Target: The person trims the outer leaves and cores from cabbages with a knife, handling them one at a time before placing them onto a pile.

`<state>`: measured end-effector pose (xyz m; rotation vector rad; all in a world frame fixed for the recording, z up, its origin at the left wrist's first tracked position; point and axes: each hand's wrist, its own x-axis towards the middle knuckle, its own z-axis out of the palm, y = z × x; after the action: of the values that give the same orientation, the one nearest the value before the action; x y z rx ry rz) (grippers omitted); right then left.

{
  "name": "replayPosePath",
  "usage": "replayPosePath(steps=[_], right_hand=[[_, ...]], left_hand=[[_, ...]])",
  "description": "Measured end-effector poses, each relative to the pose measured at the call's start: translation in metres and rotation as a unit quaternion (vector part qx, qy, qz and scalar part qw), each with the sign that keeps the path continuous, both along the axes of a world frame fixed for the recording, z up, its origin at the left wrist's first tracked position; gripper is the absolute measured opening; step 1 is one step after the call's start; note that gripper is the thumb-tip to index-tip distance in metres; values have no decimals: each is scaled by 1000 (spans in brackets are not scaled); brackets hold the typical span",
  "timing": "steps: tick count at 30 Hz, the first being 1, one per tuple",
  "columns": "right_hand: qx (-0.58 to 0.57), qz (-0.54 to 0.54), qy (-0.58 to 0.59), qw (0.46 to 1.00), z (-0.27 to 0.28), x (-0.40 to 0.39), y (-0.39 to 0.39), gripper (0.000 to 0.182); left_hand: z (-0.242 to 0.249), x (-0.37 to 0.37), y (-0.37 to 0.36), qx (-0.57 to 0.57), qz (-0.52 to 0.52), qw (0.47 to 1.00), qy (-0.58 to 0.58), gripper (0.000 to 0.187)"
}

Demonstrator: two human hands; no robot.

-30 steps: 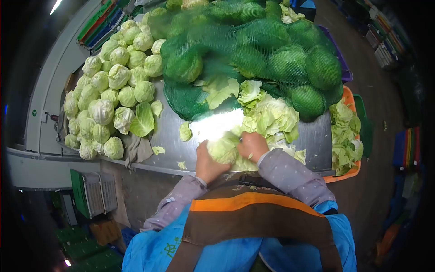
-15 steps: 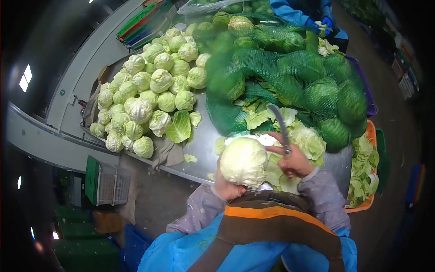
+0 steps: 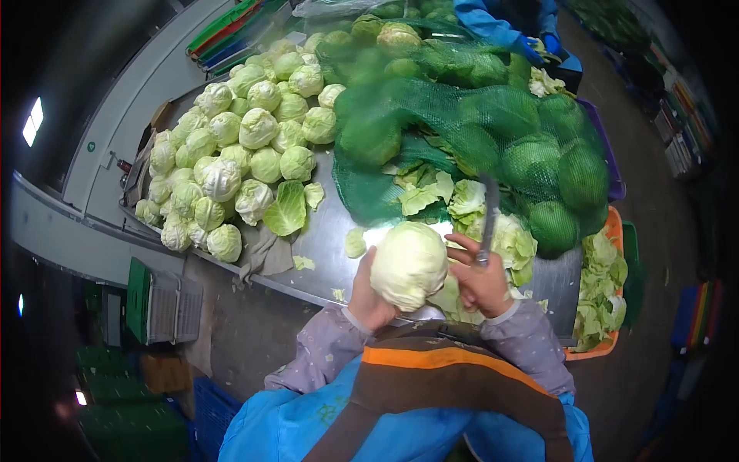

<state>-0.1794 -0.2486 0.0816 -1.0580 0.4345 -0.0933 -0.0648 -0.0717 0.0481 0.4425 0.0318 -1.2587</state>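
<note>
The left hand [image 3: 368,296] cups a round, pale green trimmed cabbage head [image 3: 409,264] from below and behind, lifting it just above the near edge of the shiny steel worktable [image 3: 327,231]. The right hand [image 3: 483,283] is clenched around the handle of a knife with a long grey blade [image 3: 488,219], the blade pointing up and away, just right of the cabbage head. Behind the cabbage head, a heap of loose torn outer leaves [image 3: 493,231] lies on the worktable, and beyond that sit dark green cabbages bundled in green mesh netting [image 3: 469,123]. Well to the left of the cabbage head rests a pile of pale trimmed cabbages [image 3: 231,154]. To its right, off the table's end, an orange crate [image 3: 613,231] holds more leaves. At the far end, another person's blue sleeve [image 3: 493,27] shows.
</note>
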Motion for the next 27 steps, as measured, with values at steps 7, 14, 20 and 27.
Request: replayPosePath(steps=[7, 14, 20, 27], right_hand=[[-541, -66, -238, 804, 17, 13, 25, 93], [-430, -28, -82, 899, -22, 46, 30, 85], [-422, 63, 55, 903, -112, 13, -9, 55], [-379, 61, 83, 920, -108, 27, 20, 33]], left_hand=[[-20, 0, 4, -24, 62, 993, 101, 68], [-26, 24, 36, -17, 193, 976, 98, 70], [35, 166, 142, 31, 366, 925, -98, 60], [83, 393, 228, 541, 540, 508, -396, 85]])
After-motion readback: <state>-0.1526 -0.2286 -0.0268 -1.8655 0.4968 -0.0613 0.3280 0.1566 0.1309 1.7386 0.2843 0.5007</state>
